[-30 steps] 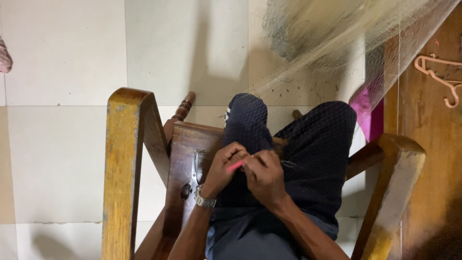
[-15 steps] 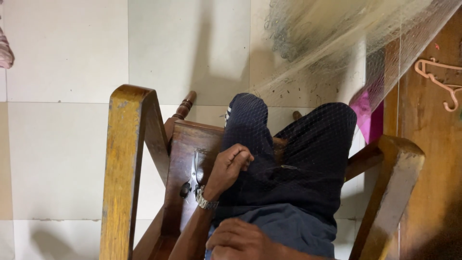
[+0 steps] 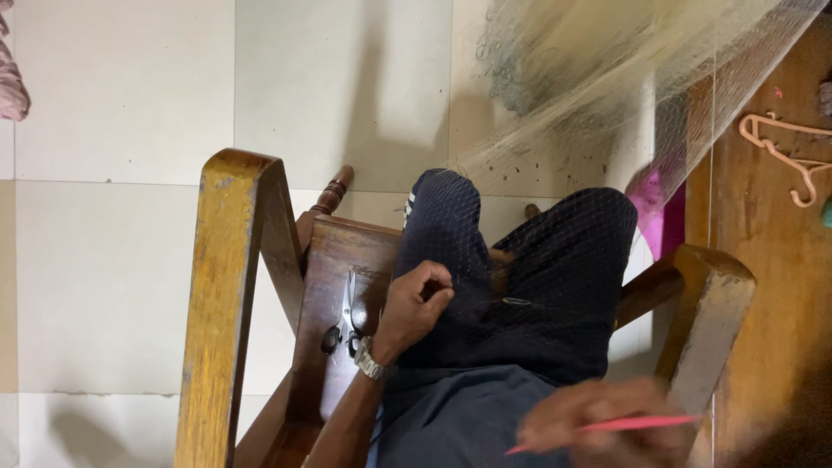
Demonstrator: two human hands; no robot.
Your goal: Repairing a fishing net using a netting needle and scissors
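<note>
Pink netting needle (image 3: 607, 427) held in right hand (image 3: 598, 422), fingers clamped on it, blurred; long axis near horizontal, tip pointing right. Left hand (image 3: 414, 303) fingers pinched together on the fishing net (image 3: 555, 286) over the lap.

Single head camera, looking steeply down, close over lap and wooden chair (image 3: 227, 286).

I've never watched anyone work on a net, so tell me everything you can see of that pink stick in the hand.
The pink stick is a thin, straight rod, plastic by its look, tapering to a point at its left end. It lies nearly level, tilted slightly up to the right. The right hand grips it around the middle, low in the picture over the person's lap, beside the wooden chair arm. Blur hides finer detail, including any thread.
</note>
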